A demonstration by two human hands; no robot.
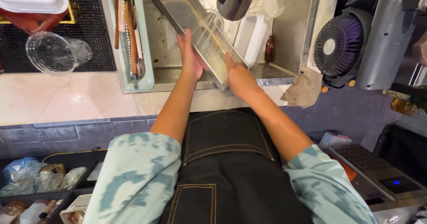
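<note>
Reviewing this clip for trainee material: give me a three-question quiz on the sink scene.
1. True or false: both hands grip the metal tray over the sink.
2. What lies on the counter right of the sink? A) rag B) plate C) knife
3. Which hand is on the tray's left edge?

Key: 1 true; 2 A, the rag; 3 left, with the right hand at the near end.

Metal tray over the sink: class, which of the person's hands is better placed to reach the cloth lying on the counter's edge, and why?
Probably the right hand. It grips the metal tray on the side nearer the cloth, which lies to the sink's right. The left hand lies flat against the tray's far side.
</note>
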